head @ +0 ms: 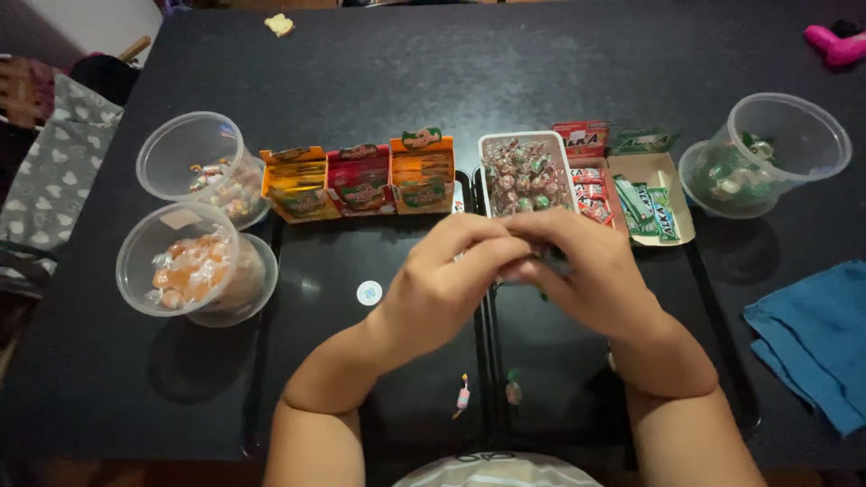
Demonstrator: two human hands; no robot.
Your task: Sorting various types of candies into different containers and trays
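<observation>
My left hand point(442, 280) and my right hand point(582, 271) meet over the seam between two black trays point(316, 298), fingers pinched together on a small wrapped candy that is mostly hidden between them. Just beyond my fingers stands a white box of wrapped candies point(523, 176). Two loose wrapped candies lie near me on the trays, a pink one point(463, 397) and a green one point(512, 390).
Three small orange and red cartons point(361, 180) stand left of the white box; red and green packets point(631, 194) fill boxes to its right. Clear tubs with candy sit at left point(194, 261), point(203, 167) and right point(767, 153). A blue cloth point(812, 334) lies far right.
</observation>
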